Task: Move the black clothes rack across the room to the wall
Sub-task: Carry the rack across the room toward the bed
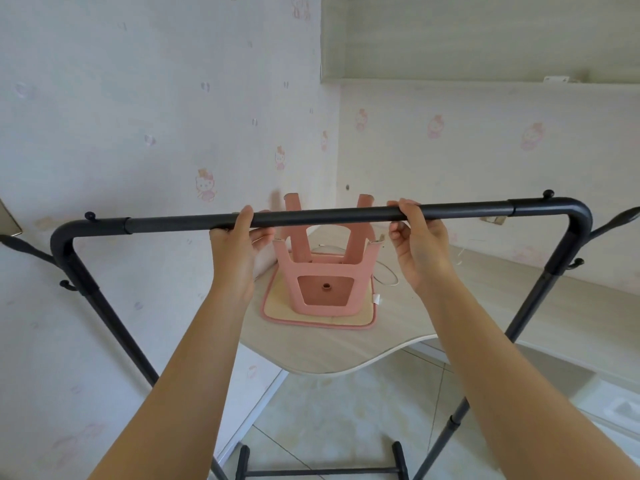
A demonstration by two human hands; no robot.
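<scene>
The black clothes rack (pixel 322 216) stands right in front of me, its top bar running across the middle of the view and its two side posts slanting down to a base bar near the floor. My left hand (pixel 235 251) grips the top bar left of centre, fingers curled over it. My right hand (pixel 417 244) holds the same bar right of centre, thumb under and fingers over. The rack faces a corner of wallpapered walls (pixel 138 116).
Behind the rack a light wooden desk (pixel 346 351) fills the corner, with an upturned pink stool (pixel 325 268) on a cushion (pixel 277 315) and a white cable (pixel 388 275) on it. A wall cabinet (pixel 485 36) hangs upper right. Tiled floor (pixel 329 410) lies below.
</scene>
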